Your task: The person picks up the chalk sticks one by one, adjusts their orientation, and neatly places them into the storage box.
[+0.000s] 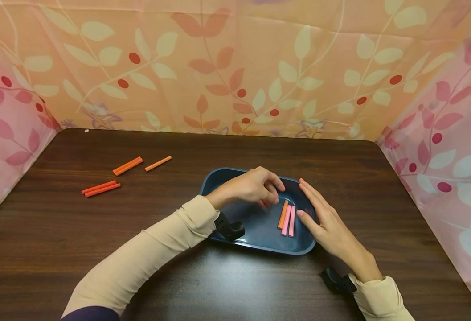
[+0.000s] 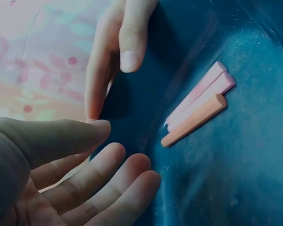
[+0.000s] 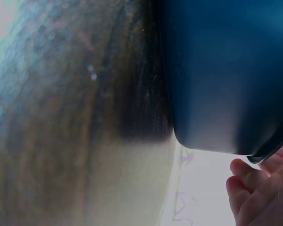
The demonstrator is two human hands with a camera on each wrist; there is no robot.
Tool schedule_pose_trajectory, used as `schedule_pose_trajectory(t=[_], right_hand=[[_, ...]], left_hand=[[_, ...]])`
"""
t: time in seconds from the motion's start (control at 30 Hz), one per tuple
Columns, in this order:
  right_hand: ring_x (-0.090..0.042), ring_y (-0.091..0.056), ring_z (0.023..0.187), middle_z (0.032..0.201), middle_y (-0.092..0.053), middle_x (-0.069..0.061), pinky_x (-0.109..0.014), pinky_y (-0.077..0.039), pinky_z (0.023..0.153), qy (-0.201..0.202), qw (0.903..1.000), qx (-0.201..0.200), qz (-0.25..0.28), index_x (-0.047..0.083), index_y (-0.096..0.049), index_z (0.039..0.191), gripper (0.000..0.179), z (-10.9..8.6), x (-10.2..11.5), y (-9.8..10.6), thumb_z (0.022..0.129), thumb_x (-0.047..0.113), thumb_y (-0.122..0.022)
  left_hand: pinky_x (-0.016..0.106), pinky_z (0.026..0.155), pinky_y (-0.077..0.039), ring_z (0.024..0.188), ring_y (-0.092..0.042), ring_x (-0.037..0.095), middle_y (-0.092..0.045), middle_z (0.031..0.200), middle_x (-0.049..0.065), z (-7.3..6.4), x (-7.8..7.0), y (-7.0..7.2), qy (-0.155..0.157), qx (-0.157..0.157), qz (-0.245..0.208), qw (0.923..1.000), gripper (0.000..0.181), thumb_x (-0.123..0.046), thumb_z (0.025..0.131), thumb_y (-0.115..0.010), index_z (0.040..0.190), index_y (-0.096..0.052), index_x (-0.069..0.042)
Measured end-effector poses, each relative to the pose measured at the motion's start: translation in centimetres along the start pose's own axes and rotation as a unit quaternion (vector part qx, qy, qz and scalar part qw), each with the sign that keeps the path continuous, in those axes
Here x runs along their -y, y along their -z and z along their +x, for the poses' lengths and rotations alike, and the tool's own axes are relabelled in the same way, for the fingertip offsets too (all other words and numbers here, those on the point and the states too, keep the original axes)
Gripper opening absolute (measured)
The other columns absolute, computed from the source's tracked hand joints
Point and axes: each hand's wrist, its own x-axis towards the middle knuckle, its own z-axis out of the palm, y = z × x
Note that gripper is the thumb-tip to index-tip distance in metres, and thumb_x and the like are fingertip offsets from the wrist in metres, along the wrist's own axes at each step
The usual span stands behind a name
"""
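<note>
My left hand [image 1: 259, 186] is over a dark blue plastic tray [image 1: 255, 248], palm down, fingers loosely bent and holding nothing. Its thumb and fingers stand apart in the left wrist view. At the tray's right end, my right hand [image 1: 331, 225] holds the rim, thumb on the inner side and fingers along the outside. The right wrist view shows these fingers [image 3: 247, 183] by the tray's outer wall. Inside the tray, near its right end, lie an orange chalk stick [image 1: 283, 215] and two pink chalk sticks [image 1: 286, 220], side by side.
On the table [image 1: 159, 258] to the left lie two orange-red chalk sticks [image 1: 128, 166], one lighter orange stick [image 1: 158, 163] and two red sticks [image 1: 100, 188]. Patterned cloth [image 1: 235, 67] hangs behind the table and on both sides.
</note>
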Motion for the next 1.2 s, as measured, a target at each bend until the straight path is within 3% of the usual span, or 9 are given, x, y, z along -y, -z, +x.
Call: schedule_pose_trajectory(t=[0.2,0.43,0.53,0.7,0.8,0.97,1.2], right_hand=[[-0.035,-0.03,0.148,0.164,-0.027,-0.008,-0.002,-0.012,0.112,-0.002,1.0,0.002,0.0,0.012,-0.027,0.157,0.068,0.0,0.0,0.0,0.097,0.01,-0.06],[-0.037,-0.03,0.147,0.164,-0.027,-0.008,-0.002,-0.012,0.112,-0.005,1.0,0.002,0.001,0.012,-0.027,0.157,0.069,0.0,0.0,0.0,0.097,0.01,-0.061],[-0.037,-0.03,0.147,0.164,-0.027,-0.009,-0.002,-0.012,0.112,-0.004,1.0,0.001,0.001,0.012,-0.028,0.157,0.069,0.0,0.0,0.0,0.096,0.009,-0.061],[-0.035,-0.03,0.148,0.164,-0.027,-0.008,-0.002,-0.012,0.111,-0.007,1.0,0.001,0.0,0.013,-0.027,0.157,0.07,0.0,0.0,0.0,0.096,0.01,-0.061],[-0.034,-0.03,0.148,0.164,-0.027,-0.007,-0.002,-0.012,0.111,-0.008,1.0,0.0,-0.002,0.013,-0.027,0.157,0.069,0.0,0.0,0.0,0.097,0.012,-0.061],[-0.03,-0.029,0.149,0.164,-0.027,-0.007,-0.002,-0.012,0.112,-0.002,1.0,-0.004,-0.005,0.012,-0.028,0.157,0.07,-0.1,0.0,-0.1,0.096,0.009,-0.062],[-0.026,-0.029,0.15,0.163,-0.028,-0.007,-0.002,-0.013,0.112,0.003,1.0,-0.007,-0.006,0.011,-0.029,0.156,0.069,-0.1,0.1,0.0,0.096,0.009,-0.062]], left_hand=[[0.031,0.073,-0.06,0.079,-0.068,0.017,-0.073,0.097,0.012,-0.7,0.0,0.9,-0.016,-0.013,0.024,0.9995,0.033,-0.004,0.091,-0.069,0.123,-0.065,0.001],[0.028,0.073,-0.058,0.077,-0.066,0.014,-0.073,0.098,0.01,-1.7,0.1,2.0,-0.047,-0.037,0.041,0.9973,0.032,-0.004,0.09,-0.069,0.122,-0.066,0.0],[0.027,0.071,-0.056,0.079,-0.066,0.017,-0.073,0.099,0.011,-2.2,0.2,2.6,-0.057,-0.052,0.04,0.9962,0.032,-0.005,0.09,-0.07,0.121,-0.067,0.0],[0.036,0.077,-0.058,0.087,-0.069,0.027,-0.072,0.101,0.012,-3.0,0.3,3.5,-0.064,-0.06,0.032,0.9956,0.033,-0.003,0.09,-0.069,0.124,-0.065,0.001],[0.039,0.08,-0.059,0.085,-0.07,0.024,-0.071,0.1,0.012,-3.4,0.4,4.0,-0.065,-0.065,0.03,0.9953,0.034,-0.002,0.09,-0.068,0.124,-0.065,0.001],[0.034,0.077,-0.058,0.082,-0.068,0.016,-0.07,0.101,0.012,-4.2,0.6,4.8,-0.065,-0.083,0.042,0.9936,0.033,-0.003,0.091,-0.069,0.123,-0.065,-0.002],[0.034,0.075,-0.058,0.086,-0.068,0.029,-0.071,0.102,0.013,-5.1,0.9,5.9,-0.061,-0.106,0.057,0.9908,0.033,-0.003,0.09,-0.069,0.123,-0.065,-0.002]])
